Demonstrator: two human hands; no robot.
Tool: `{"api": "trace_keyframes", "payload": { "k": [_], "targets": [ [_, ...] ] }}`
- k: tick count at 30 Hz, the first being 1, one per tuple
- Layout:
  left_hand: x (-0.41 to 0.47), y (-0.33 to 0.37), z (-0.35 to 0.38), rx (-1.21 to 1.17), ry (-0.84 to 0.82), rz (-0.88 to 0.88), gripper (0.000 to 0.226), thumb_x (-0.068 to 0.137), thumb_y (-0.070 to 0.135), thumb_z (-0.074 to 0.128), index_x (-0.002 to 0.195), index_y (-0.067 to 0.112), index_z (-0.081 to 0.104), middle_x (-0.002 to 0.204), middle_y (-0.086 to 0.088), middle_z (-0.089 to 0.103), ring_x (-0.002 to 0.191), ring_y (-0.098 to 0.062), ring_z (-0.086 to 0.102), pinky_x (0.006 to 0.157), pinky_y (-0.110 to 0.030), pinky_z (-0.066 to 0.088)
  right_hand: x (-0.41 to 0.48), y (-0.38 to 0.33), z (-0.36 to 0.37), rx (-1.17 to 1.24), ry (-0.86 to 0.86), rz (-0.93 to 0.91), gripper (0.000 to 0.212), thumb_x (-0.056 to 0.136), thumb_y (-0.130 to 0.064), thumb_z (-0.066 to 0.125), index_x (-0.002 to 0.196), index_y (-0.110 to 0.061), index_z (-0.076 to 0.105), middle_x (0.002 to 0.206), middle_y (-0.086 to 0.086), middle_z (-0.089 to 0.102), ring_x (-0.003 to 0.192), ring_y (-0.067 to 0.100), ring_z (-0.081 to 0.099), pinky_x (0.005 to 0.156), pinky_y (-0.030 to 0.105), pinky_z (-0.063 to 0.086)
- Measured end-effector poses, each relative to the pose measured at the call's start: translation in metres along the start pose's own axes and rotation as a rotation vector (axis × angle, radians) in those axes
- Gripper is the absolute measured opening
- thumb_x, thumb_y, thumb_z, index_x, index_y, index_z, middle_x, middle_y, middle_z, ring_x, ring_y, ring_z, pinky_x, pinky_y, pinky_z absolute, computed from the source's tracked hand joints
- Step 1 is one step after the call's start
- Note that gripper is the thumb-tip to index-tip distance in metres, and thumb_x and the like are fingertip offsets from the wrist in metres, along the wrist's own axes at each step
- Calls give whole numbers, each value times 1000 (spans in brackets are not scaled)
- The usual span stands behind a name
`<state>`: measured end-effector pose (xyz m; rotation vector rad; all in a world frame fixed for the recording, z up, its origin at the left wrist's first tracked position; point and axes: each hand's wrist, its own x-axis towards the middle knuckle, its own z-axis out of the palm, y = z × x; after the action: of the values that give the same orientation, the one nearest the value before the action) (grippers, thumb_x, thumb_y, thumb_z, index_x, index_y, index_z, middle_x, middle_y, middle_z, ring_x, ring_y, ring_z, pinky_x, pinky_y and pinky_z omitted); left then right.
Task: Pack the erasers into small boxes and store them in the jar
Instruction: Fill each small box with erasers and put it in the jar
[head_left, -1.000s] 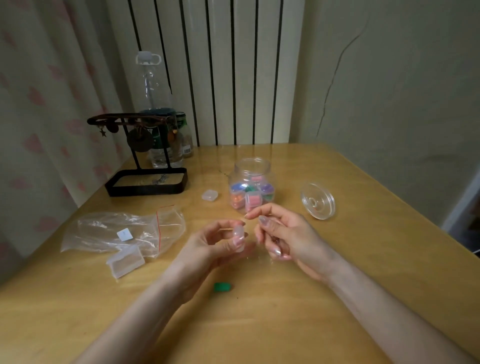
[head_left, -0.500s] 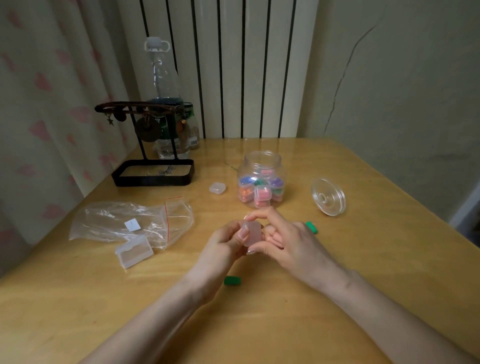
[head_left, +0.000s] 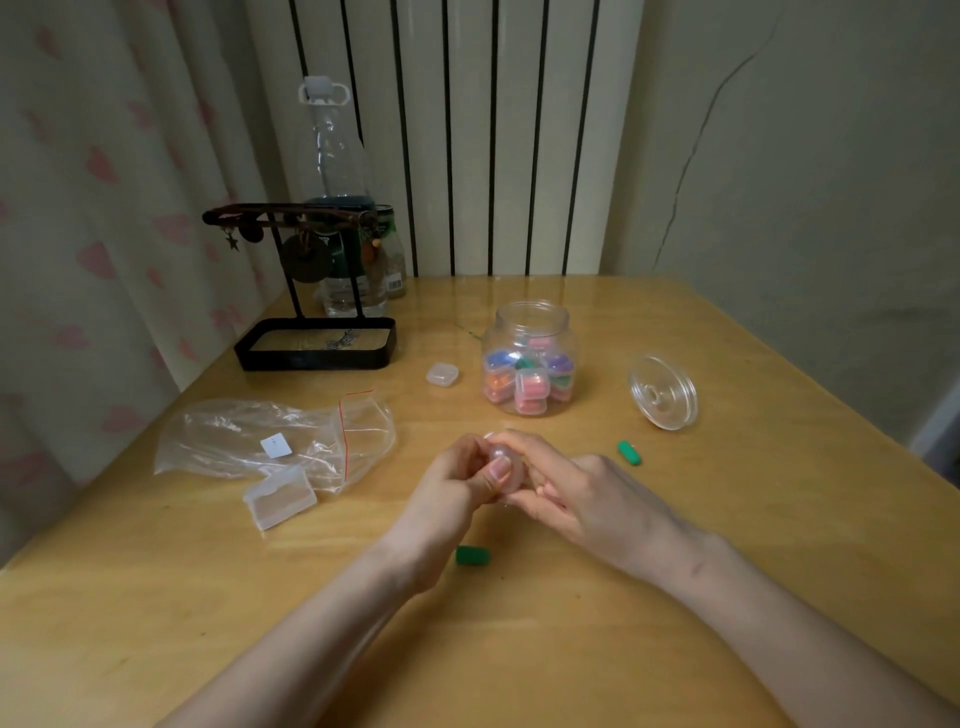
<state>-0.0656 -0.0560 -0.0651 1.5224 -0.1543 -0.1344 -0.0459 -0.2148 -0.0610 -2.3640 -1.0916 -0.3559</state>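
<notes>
The left forearm (head_left: 311, 623) and right forearm (head_left: 779, 613) are bare to the frame's edge; left hand (head_left: 457, 488) and right hand (head_left: 587, 493) likewise, the left thumbnail (head_left: 500, 469) longish, rounded, glossy

Wooden table (head_left: 727, 519) against white radiator (head_left: 467, 130), heart-patterned curtain (head_left: 104, 208), cracked wall (head_left: 805, 156).

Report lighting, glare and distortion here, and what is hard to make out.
Head view: dim, warm light. Head view: pale glare streaks on the table by the radiator, whose bars fan out under the wide lens. Head view: the small clear box in the grip of left hand and right hand looks soft, contents unreadable.
</notes>
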Motion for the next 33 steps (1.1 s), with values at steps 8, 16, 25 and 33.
{"api": "trace_keyframes", "payload": {
  "k": [8,16,25,33],
  "targets": [
    [2,8,-16,28,-129,-72,44,82,26,52,111,-7,57,95,-18,64,81,-20,62,77,-25,53,1,13,-6,252,-80,189,44,90,-25,60,132,-34,48,51,-12,37,53,5,35,58,26,36],
    [3,10,-15,-87,-245,-321,32,98,24,37,107,0,56,82,-16,65,62,-14,56,55,-20,46,2,22,-12,736,27,456,19,94,-7,51,102,-1,66,38,-13,35,38,0,27,38,9,20],
    [8,12,-21,-327,-135,-441,33,95,30,42,95,1,58,68,-14,61,50,-12,51,43,-18,43,7,11,-27,684,193,336,39,96,1,42,118,-26,59,81,-15,50,55,0,44,48,10,35],
    [9,9,-18,-337,-87,-524,31,95,31,45,84,4,56,60,-13,54,41,-11,47,37,-15,39,7,7,-8,145,152,43,10,86,-2,61,89,-12,63,82,-6,64,79,4,59,68,11,45]
  ]
}}
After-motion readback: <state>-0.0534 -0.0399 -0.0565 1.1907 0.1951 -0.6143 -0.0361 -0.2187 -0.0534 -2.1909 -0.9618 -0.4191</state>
